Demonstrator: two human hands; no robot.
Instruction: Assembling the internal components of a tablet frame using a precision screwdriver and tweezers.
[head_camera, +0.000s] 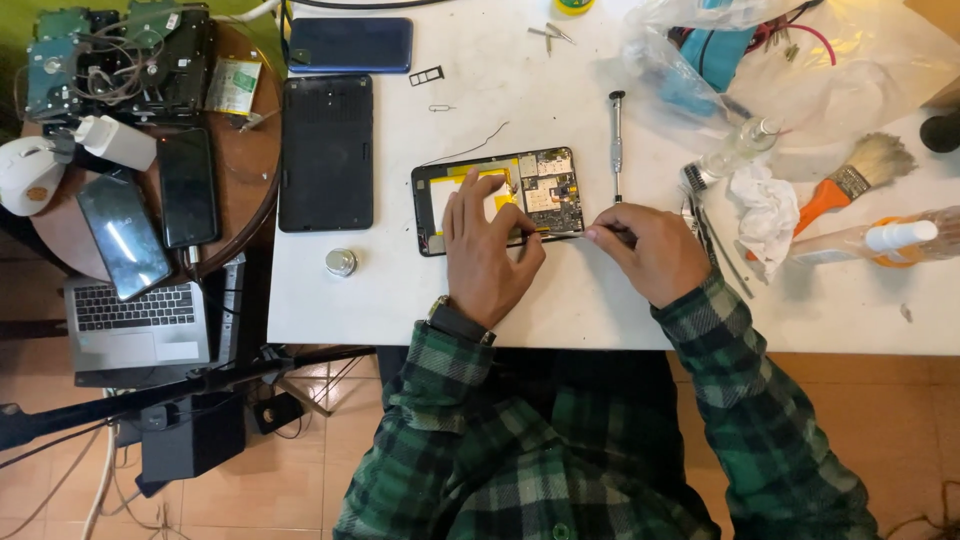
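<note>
Green plaid sleeves fill the bottom of my view, running up to both my hands on the white table (600, 310). My right hand (650, 250) is pinched shut around a thin metal tool (560, 234), whose tip reaches left across the lower edge of the opened tablet (497, 199). My left hand (487, 250), with a dark watch (457, 322) at the wrist, rests flat on the tablet's lower middle, fingers spread over its yellow-taped inside; it presses down and clasps nothing. The tablet lies face down and opened, directly under my left fingers and just left of my right hand, its circuit board showing at the right end.

Just above my right hand a slim screwdriver (616, 145) lies upright on the table, beside the tablet's right edge. A small round metal piece (341, 262) sits left of the tablet, below a black back cover (326, 152). Above that lies a dark blue phone (350, 45). To my right are a crumpled white tissue (765, 205), an orange-handled brush (850, 180), a clear spray bottle (890, 238) and a plastic bag (760, 60). Well to the left, a round wooden table (240, 195) carries two phones and hard drives, with a laptop (135, 320) below it.
</note>
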